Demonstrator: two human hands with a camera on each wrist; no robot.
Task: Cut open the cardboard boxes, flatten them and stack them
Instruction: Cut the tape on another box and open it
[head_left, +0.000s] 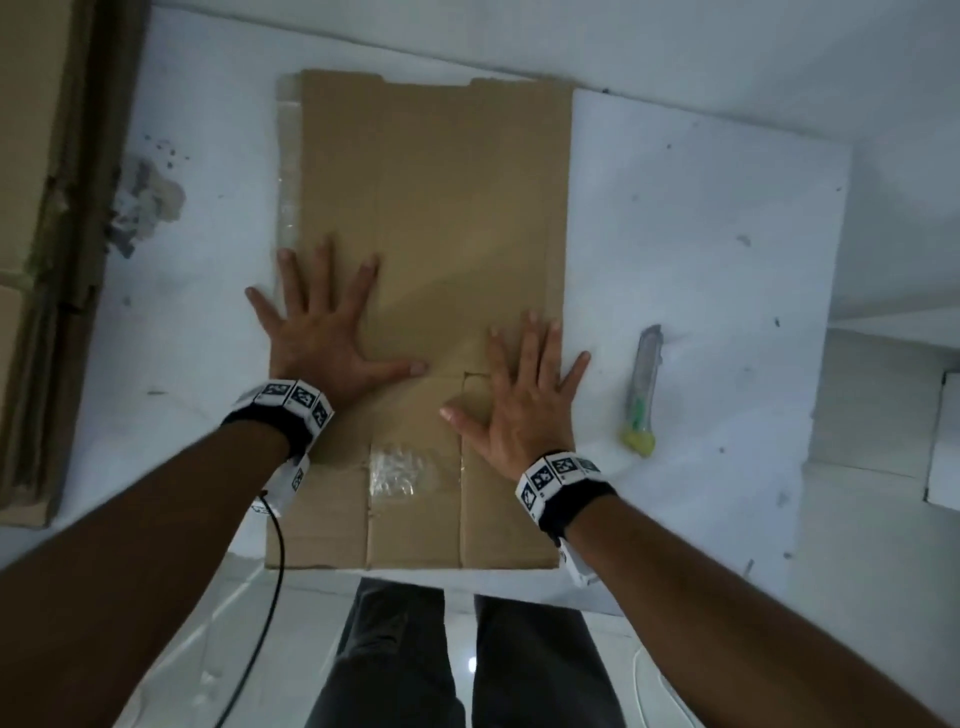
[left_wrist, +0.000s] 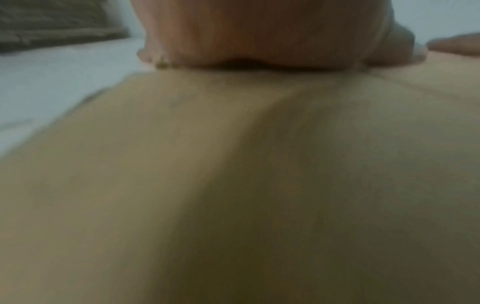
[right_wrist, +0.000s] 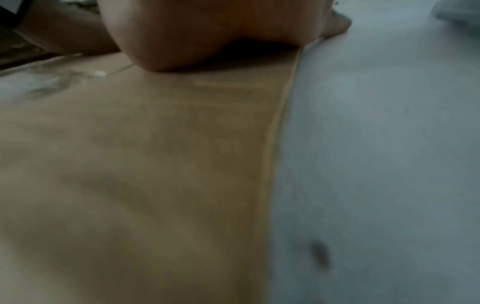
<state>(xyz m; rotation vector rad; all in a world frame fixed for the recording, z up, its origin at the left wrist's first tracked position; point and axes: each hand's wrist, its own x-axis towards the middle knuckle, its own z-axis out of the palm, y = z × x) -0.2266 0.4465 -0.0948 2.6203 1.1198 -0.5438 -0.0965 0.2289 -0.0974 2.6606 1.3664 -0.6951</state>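
Both hands (head_left: 322, 332) (head_left: 524, 395) press spread flat on flattened box (head_left: 436, 208).

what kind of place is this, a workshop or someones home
Hard to say; probably a plain workroom or packing corner. A flattened cardboard box lies on a scuffed white table, a box cutter beside it, more flattened cardboard stacked at the left.

Dim, bluish light — head view soft, edges bowed; both wrist views badly blurred.
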